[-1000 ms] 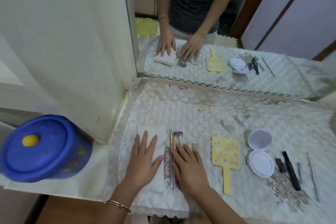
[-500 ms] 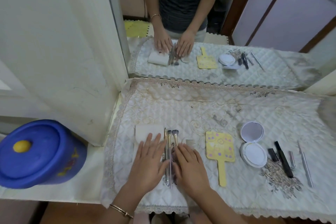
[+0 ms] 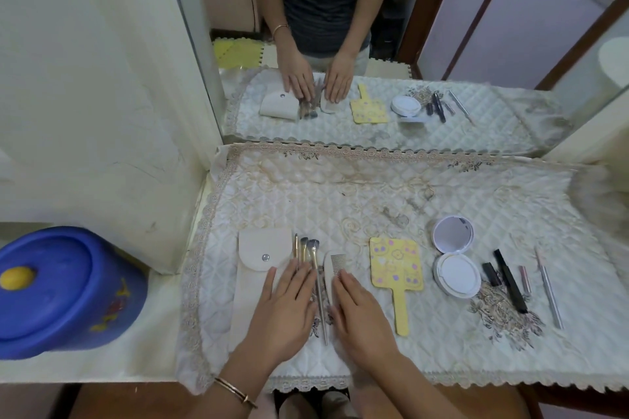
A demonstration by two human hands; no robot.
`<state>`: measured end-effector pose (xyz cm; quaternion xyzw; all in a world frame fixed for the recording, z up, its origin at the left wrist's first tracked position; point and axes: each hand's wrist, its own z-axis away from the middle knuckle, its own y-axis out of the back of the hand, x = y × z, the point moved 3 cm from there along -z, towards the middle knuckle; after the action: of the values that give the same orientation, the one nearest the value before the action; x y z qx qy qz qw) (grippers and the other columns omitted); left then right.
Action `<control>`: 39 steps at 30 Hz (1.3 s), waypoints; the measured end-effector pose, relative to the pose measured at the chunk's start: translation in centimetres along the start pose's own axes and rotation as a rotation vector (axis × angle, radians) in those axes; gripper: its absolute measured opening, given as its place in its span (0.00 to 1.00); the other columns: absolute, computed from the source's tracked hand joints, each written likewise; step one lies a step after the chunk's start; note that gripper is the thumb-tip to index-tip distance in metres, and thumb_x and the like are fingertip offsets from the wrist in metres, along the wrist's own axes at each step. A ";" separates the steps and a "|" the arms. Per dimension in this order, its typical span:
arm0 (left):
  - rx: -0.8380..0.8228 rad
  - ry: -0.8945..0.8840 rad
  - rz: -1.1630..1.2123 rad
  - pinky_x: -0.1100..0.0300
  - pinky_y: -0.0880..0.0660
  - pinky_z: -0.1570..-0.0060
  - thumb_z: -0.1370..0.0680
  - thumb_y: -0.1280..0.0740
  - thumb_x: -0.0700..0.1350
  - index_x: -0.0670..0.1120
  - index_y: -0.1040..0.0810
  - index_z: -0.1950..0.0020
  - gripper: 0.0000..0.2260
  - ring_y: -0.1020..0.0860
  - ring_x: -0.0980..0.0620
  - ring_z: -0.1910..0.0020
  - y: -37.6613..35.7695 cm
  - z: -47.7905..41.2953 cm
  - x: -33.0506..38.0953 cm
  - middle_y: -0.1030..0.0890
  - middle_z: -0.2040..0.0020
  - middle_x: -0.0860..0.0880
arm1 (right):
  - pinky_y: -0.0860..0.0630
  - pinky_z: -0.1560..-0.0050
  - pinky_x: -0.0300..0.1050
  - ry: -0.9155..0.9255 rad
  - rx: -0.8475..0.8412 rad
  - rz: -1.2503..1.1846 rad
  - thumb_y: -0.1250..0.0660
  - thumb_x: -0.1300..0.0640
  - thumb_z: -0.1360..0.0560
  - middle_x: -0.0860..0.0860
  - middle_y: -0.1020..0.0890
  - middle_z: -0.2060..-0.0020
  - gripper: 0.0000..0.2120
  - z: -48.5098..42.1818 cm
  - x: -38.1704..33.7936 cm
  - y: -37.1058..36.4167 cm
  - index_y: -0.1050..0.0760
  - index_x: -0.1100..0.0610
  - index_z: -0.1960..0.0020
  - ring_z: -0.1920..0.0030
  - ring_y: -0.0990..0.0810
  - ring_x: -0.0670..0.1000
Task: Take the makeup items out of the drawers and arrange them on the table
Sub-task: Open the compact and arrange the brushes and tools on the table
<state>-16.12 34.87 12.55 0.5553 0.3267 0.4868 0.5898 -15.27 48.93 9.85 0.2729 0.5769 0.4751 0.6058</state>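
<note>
On the quilted desk point(image 3: 374, 201), seen from the head camera: left hand point(image 3: 284, 309) flat, fingers spread, covering the handles of makeup brushes point(image 3: 308, 250) just right of a cream snap pouch point(image 3: 260, 260); right hand point(image 3: 357, 316) flat, fingers together, grip on nothing, resting on the lower end of a white comb point(image 3: 333, 265). Further right, well apart: yellow hand mirror point(image 3: 394, 269), open white compact point(image 3: 454, 255), black mascara tube point(image 3: 509, 279), thin silver tools point(image 3: 549, 292). Left of the desk, a blue lidded tub point(image 3: 64, 289).
</note>
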 end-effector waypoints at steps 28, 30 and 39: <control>-0.032 -0.012 -0.019 0.56 0.56 0.33 0.27 0.43 0.54 0.46 0.25 0.37 0.23 0.25 0.48 0.36 -0.6 -1.0 0.9 0.22 0.36 0.49 | 0.55 0.24 0.50 -0.297 0.034 0.045 0.51 0.52 0.19 0.54 0.54 0.23 0.25 0.1 5.9 3.5 0.52 0.54 0.25 0.24 0.59 0.54; -0.045 -0.026 0.019 0.56 0.56 0.32 0.26 0.47 0.54 0.46 0.25 0.36 0.23 0.26 0.49 0.36 -0.5 -1.1 1.9 0.23 0.36 0.49 | 0.55 0.24 0.48 -0.258 0.021 0.050 0.52 0.52 0.19 0.54 0.54 0.23 0.24 0.4 5.8 3.1 0.52 0.54 0.25 0.24 0.59 0.54; -0.049 -0.087 -0.081 0.56 0.56 0.32 0.29 0.39 0.55 0.46 0.21 0.42 0.21 0.22 0.51 0.40 -1.2 -2.3 3.9 0.19 0.40 0.50 | 0.50 0.25 0.47 -0.154 -0.077 0.067 0.51 0.54 0.19 0.53 0.53 0.23 0.24 -0.5 4.2 2.1 0.53 0.52 0.25 0.23 0.58 0.53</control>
<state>-16.76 39.44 11.56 0.5479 0.3107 0.4458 0.6360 -16.78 53.43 9.78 0.3041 0.5007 0.4945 0.6421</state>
